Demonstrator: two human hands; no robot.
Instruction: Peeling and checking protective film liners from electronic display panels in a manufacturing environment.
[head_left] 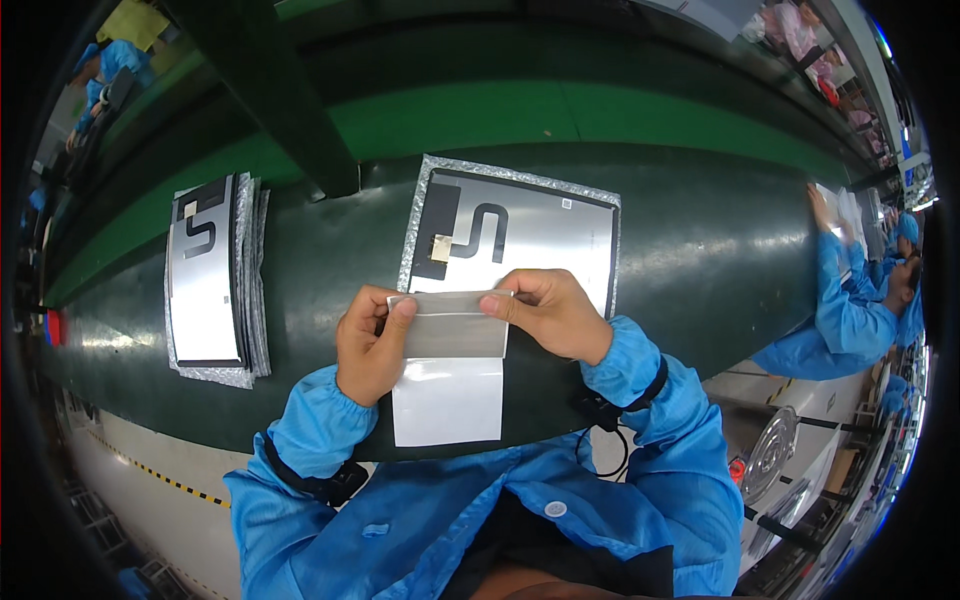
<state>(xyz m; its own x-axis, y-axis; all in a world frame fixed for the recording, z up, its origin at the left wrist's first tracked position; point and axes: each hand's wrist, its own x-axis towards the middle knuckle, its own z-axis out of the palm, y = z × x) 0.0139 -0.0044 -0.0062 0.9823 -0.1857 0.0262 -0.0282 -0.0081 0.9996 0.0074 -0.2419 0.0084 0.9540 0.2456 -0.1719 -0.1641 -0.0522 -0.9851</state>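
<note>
My left hand (368, 345) and my right hand (562, 318) pinch the upper corners of a greyish translucent film sheet (455, 338), thumbs on top. Below the film, a glossy white sheet (448, 402) hangs toward me over the near part of the bench; whether the two are joined I cannot tell. Just beyond my hands lies a silver display panel (555, 230) with a black S-shaped strip (490, 225) and a small tan patch (440, 248). Bubble wrap (428, 172) shows around its edges. My hands and the film cover part of its near edge.
On the left, a similar panel (205, 290) tops a stack with bubble wrap (258, 290) between layers. The dark green bench (700, 240) curves across the view. A green post (270, 90) meets its far side. A co-worker in blue (850, 310) handles sheets at the right.
</note>
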